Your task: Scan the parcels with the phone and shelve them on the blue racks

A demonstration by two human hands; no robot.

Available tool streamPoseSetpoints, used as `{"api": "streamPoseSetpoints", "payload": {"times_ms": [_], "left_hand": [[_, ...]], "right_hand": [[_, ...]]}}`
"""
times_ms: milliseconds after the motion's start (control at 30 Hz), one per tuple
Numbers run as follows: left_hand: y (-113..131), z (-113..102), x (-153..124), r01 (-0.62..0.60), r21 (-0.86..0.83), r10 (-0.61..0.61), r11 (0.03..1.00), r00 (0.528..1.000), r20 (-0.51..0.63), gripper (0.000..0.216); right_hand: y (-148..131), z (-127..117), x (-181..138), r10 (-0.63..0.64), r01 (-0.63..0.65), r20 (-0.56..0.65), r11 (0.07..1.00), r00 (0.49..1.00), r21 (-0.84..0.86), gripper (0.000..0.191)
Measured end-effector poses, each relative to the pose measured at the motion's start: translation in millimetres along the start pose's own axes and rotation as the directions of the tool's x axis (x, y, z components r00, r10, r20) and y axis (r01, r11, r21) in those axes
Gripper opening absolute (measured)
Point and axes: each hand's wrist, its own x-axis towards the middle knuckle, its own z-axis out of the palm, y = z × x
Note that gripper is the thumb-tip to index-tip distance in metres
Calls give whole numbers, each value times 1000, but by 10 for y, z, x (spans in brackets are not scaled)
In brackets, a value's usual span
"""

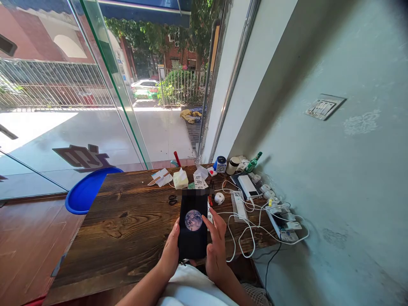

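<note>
A black phone (193,225) with a picture of the earth on its screen stands upright over the near edge of the wooden table (127,229). My left hand (170,253) is closed on its left edge, thumb along the side. My right hand (216,248) grips its right edge, with the thumb lying over the lower right of the screen. Both forearms come in from the bottom of the head view.
Behind the phone lie scissors (172,199), paper tags (200,182), a tissue pack (180,178) and a tape roll (219,198). White cables and power strips (280,221) crowd the right side by the wall. A blue chair (85,191) stands at the table's left.
</note>
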Motion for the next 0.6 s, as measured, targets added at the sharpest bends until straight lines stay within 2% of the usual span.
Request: {"api": "streamPoseSetpoints", "payload": {"times_ms": [133, 367, 600], "left_hand": [[-14, -22, 9, 7, 11, -7, 1000, 999, 31, 68], [-21, -27, 0, -27, 12, 27, 1000, 1000, -2, 64], [6, 0, -30, -5, 27, 2, 1000, 994, 112, 70]], "right_hand": [[-1, 0, -7, 3, -3, 2, 1000, 1000, 12, 58], [-5, -7, -12, 15, -15, 9, 999, 1000, 46, 58], [-20, -25, -6, -5, 6, -16, 1000, 1000, 20, 55]]}}
